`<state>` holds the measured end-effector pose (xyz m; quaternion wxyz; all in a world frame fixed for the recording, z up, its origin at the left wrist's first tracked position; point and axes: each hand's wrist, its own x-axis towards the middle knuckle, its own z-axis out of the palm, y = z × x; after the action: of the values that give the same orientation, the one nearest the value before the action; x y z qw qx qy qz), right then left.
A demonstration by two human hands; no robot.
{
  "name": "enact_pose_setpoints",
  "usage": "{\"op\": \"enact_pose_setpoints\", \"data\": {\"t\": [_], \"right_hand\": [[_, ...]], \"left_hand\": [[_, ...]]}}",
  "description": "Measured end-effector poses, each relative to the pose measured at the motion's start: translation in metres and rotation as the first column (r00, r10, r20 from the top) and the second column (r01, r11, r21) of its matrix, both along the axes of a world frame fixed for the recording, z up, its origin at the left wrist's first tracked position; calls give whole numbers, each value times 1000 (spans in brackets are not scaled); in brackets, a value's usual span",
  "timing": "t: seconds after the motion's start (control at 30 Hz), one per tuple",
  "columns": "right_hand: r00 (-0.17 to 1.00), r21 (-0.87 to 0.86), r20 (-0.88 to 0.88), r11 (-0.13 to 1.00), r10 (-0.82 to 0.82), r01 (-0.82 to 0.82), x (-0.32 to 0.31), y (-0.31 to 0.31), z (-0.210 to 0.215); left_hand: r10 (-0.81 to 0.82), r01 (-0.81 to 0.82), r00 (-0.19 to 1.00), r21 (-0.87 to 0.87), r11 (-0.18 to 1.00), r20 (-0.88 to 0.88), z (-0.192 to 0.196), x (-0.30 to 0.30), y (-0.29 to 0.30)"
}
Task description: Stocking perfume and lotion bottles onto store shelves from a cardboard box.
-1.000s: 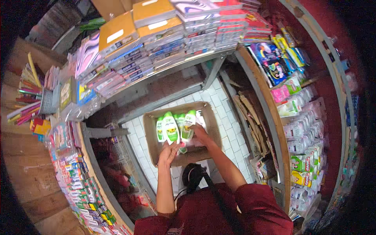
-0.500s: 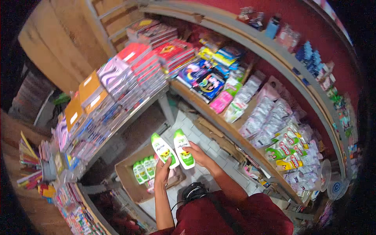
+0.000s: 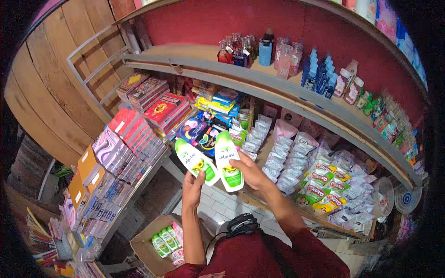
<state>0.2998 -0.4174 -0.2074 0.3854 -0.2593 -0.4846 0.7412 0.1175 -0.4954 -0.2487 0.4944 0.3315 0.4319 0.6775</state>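
Note:
My left hand is closed on a white and green bottle with an avocado picture, tilted to the left. A matching bottle stands nearly upright in my right hand, whose thumb presses on its front. The two bottles are side by side, their lower parts close together, with their green caps pointing away from me. Below them on the floor, a cardboard box contains several similar green and white bottles and some pink packs.
Notebook stacks cover the table at left. Ahead, the lower shelf bears packets and small pouches. On the upper shelf stand perfume bottles, a blue bottle and blue tubes. Clear plastic jars are at right.
Both bottles have risen from over the floor to the front of the lower shelf, still in my hands. My view has tilted up, showing more of the upper shelf.

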Motion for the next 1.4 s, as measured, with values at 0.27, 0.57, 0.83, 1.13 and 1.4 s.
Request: {"op": "enact_pose_setpoints", "data": {"t": [0.27,0.57,0.83,1.13,1.4], "right_hand": [[994,226,-81,970,-69,86,-18,69,78],[942,491,-130,805,-310,333,-87,177,176],[940,251,80,919,-332,303,-151,300,261],[469,569,503,686,-727,454,-174,433,275],[-46,766,610,574,-791,289,-164,492,263]], "left_hand": [[39,0,953,130,992,-299,82,-20,93],[-131,283,906,347,894,-402,187,-94,236],[-200,415,764,231,880,-613,272,-178,372],[-222,502,564,117,857,-796,280,-207,519],[-333,627,423,7,779,-843,279,-184,612]]}}
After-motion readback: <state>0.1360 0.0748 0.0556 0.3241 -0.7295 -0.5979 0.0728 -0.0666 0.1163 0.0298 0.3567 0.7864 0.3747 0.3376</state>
